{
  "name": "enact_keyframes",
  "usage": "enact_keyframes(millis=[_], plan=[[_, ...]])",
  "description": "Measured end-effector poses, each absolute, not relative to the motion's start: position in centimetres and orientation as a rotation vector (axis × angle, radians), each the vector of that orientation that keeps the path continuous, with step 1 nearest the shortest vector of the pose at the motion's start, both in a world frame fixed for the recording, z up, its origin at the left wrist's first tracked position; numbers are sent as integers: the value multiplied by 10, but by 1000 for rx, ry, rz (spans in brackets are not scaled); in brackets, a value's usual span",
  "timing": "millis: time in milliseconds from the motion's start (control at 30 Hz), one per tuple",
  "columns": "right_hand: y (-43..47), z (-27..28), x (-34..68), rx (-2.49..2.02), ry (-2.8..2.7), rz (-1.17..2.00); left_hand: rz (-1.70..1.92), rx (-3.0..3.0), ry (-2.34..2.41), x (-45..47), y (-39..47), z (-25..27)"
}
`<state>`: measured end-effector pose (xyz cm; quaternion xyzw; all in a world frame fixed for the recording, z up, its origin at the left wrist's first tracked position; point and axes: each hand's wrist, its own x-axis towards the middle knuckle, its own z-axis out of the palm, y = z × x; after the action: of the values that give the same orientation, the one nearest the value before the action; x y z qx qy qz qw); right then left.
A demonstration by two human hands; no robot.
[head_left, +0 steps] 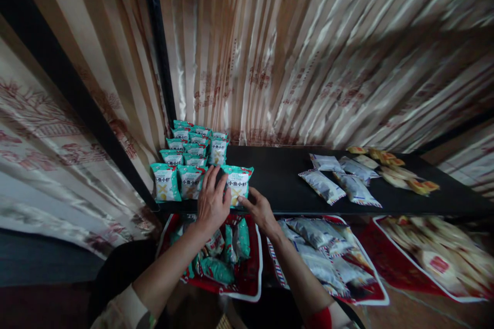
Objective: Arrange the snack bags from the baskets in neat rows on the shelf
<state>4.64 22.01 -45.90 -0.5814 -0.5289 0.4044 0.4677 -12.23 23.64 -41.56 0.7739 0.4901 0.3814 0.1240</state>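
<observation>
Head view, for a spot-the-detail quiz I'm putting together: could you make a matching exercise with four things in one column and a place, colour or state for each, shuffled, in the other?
Column one
1. Right hand
2. Shelf
3. Baskets
4. Curtain

Column two
A. Red with white rims
B. Touching the front of a teal packet
C. Hanging at the back, with reddish prints
D. Black and flat

Pairs: 1-B, 2-D, 3-A, 4-C
</observation>
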Motion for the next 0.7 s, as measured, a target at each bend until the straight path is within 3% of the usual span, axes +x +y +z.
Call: enact_keyframes(millis=[233,700], plan=[[291,-484,40,-1610,-1249,757,843,2219,1438,-100,247,-464],[344,-510,10,-1672,-1363,764,719,2117,1644,-100,286,-491]])
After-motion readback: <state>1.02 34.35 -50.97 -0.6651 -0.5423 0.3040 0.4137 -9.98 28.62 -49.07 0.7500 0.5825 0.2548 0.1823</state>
